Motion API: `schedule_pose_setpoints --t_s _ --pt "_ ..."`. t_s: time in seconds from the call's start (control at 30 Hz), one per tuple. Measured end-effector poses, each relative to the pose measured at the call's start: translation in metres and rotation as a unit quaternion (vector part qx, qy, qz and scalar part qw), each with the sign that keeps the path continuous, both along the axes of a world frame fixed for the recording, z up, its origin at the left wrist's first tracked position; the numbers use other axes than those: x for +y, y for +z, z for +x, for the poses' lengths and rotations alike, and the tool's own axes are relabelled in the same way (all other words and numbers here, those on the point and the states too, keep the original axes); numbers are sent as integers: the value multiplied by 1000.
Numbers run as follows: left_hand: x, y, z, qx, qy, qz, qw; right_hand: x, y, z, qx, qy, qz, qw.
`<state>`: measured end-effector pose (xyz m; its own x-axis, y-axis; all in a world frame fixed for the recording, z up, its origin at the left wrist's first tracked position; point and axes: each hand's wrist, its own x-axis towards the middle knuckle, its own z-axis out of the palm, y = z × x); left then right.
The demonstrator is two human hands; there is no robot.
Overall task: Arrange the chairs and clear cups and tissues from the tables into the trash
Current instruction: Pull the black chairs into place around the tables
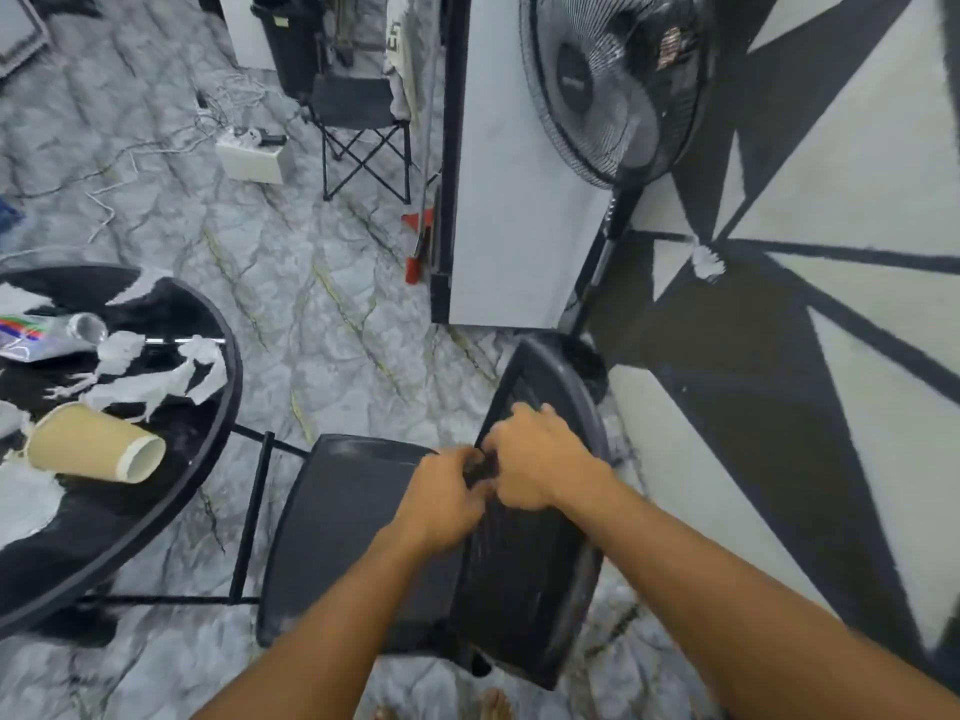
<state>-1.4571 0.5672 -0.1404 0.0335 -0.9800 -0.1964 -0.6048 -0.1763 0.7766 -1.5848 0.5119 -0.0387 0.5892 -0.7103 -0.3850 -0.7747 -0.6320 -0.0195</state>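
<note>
While both hands clamp the top edge of the black chair's backrest [524, 553], left grip [449, 493] and right grip [540, 459] each curled tight on it, the chair-arranging step seems underway. Next it likely needs sliding toward the round desk [156, 537] on the left, where a tipped paper cup [96, 444] and torn tissues [150, 379] wait. A standing fan [613, 90] crowds close behind; the trash bin [291, 39] stands far off.

Both forearms extend forward, bare, converging over the black chair [363, 511]. Left hand [449, 493] and right hand [540, 459] sit side by side, nearly touching, fingers curled closed on the chair's backrest edge. Motion blur obscures individual fingertips.
</note>
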Motion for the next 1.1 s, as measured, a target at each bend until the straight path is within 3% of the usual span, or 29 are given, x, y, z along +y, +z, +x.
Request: schedule_pose_setpoints --t_s 0.17,0.3,0.4,0.5,0.57,0.67,0.87,1.1 --pt "4 61 -59 62 -23 32 997 -31 47 -77 9 13 133 991" --pt "27 81 -102 42 -42 96 994 -42 34 -106 76 168 87 979" --pt "57 74 -136 -68 -7 173 983 -51 13 -110 25 250 20 968" --pt "68 60 -162 -162 134 207 956 -70 -11 -113 -20 357 -15 934" --pt "71 60 -171 -185 171 175 952 -91 -23 -109 -26 437 -48 898" --pt "60 60 -174 -291 142 109 940 -120 -29 -99 -52 498 -76 862" --pt "-10 47 -138 -269 278 45 921 -183 -26 -44 -62 466 -74 879" --pt "-72 44 -113 -255 303 22 918 -239 -27 -5 -104 424 -68 897"
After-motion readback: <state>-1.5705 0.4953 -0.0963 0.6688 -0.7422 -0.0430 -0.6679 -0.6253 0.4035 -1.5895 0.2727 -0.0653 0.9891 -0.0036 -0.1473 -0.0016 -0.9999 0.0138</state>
